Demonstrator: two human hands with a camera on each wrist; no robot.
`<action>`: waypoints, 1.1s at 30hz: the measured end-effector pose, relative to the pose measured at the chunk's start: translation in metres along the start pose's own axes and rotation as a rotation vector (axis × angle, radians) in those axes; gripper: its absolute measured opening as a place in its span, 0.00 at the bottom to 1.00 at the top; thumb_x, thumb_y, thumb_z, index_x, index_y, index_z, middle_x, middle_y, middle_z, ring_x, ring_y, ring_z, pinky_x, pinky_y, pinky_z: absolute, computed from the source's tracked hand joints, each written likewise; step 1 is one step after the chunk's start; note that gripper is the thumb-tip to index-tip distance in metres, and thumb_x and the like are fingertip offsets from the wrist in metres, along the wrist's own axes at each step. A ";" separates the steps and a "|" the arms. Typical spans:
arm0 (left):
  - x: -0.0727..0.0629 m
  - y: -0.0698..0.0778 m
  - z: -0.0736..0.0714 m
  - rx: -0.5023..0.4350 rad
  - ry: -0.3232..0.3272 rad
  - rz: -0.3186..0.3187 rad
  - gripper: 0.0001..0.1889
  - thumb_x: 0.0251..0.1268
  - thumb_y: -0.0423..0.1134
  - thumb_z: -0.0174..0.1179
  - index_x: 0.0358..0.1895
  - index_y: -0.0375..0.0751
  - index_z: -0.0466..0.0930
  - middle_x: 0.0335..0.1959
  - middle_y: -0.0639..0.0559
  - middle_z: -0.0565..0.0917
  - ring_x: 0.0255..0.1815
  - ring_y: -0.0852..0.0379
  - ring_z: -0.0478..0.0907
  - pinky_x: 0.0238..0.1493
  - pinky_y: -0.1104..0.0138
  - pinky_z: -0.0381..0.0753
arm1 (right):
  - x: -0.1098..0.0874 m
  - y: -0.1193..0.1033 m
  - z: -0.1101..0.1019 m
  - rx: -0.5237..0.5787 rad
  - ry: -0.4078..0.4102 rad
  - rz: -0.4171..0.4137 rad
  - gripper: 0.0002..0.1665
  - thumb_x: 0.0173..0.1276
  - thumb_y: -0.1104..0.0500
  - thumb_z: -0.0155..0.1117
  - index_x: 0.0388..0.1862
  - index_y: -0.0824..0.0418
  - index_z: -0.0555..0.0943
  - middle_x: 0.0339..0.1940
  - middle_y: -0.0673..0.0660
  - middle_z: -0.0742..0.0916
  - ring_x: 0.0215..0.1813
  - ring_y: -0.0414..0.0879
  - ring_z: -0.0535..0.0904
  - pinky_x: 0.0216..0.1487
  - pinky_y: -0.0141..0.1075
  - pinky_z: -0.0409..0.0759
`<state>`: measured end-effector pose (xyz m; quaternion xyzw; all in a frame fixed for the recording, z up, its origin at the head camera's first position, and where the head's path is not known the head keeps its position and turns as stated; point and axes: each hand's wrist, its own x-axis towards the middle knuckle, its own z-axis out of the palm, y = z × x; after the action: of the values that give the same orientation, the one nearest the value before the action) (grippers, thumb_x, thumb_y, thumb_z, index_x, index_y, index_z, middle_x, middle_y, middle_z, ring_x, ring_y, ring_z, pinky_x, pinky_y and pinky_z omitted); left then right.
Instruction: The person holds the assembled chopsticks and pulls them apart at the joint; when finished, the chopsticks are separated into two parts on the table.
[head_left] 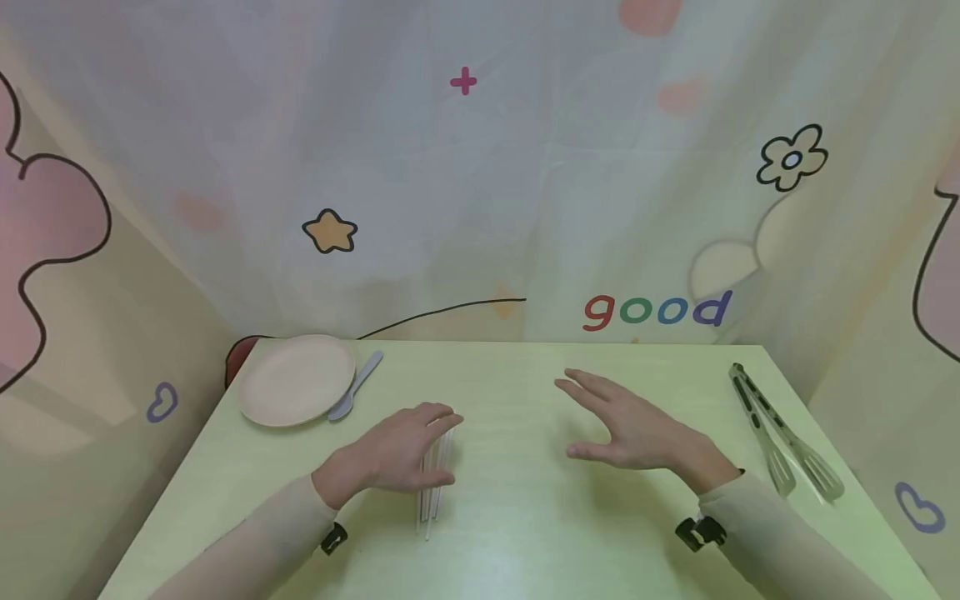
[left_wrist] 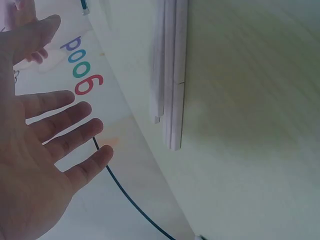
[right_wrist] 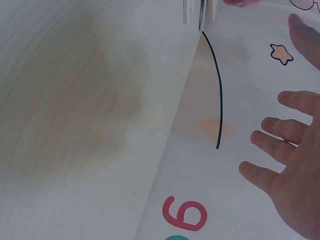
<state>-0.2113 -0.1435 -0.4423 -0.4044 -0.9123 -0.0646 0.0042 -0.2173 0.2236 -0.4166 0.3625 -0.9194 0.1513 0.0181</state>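
Note:
My left hand hovers over several thin white sticks that lie side by side on the table, pointing away from me. Its fingers are spread and hold nothing; in the left wrist view, the palm stands apart from the sticks. The hand covers part of them in the head view, and their exact kind cannot be told. To the right, my right hand is held above the bare tabletop with fingers extended. Nothing lies against its palm in the right wrist view, where the sticks' ends show at the top edge.
At the back left, a pale round plate sits on the table, with a grey spoon beside its right rim. Metal tongs with slotted ends lie near the right edge. A printed curtain hangs behind the table.

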 end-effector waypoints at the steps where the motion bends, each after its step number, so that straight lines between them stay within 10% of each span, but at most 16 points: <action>1: -0.001 0.000 0.002 -0.003 0.001 -0.001 0.39 0.60 0.62 0.60 0.70 0.43 0.66 0.67 0.45 0.71 0.67 0.48 0.69 0.62 0.54 0.73 | -0.001 0.000 0.000 0.005 0.001 0.001 0.52 0.62 0.31 0.61 0.79 0.49 0.54 0.79 0.58 0.60 0.77 0.58 0.58 0.69 0.57 0.64; 33: -0.013 -0.006 0.009 -0.047 -0.008 -0.054 0.35 0.62 0.58 0.61 0.68 0.43 0.68 0.65 0.46 0.73 0.67 0.48 0.70 0.63 0.54 0.72 | -0.001 0.004 -0.006 0.037 0.016 0.025 0.51 0.64 0.32 0.59 0.78 0.52 0.55 0.78 0.58 0.61 0.76 0.58 0.59 0.67 0.57 0.67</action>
<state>-0.2063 -0.1563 -0.4531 -0.3798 -0.9211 -0.0845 -0.0106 -0.2196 0.2295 -0.4119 0.3500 -0.9208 0.1713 0.0166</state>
